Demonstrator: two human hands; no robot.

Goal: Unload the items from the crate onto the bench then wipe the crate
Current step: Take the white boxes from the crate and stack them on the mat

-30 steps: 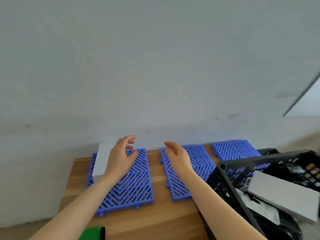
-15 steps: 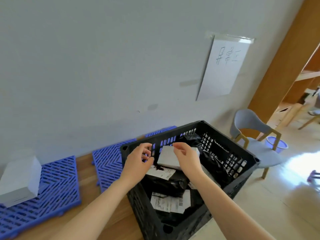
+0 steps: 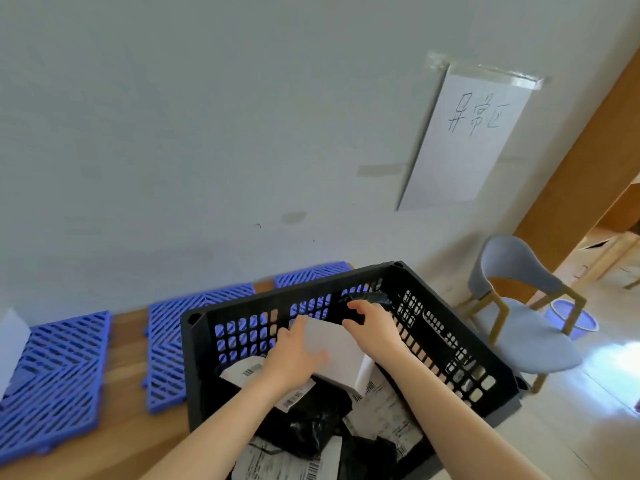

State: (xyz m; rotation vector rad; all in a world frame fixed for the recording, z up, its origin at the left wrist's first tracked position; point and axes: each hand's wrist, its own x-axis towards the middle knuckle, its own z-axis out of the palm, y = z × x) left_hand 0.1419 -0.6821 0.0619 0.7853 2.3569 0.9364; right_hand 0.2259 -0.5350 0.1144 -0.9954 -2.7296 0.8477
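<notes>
A wooden bench (image 3: 126, 344) against a grey wall (image 3: 207, 133) carries blue grid mats (image 3: 55, 368). The black crate (image 3: 287, 289) sits at its right end, holding black bags and a white box (image 3: 334, 344). A paper sign (image 3: 460, 140) hangs on the wall above a grey chair (image 3: 519, 306) at far right. The left hand (image 3: 294, 355) and right hand (image 3: 375, 329) clasp the box's sides. Half a second ago the left hand was short of the box.

Forearms extended, left grip (image 3: 294, 355), right grip (image 3: 375, 329), fingers clasping
</notes>
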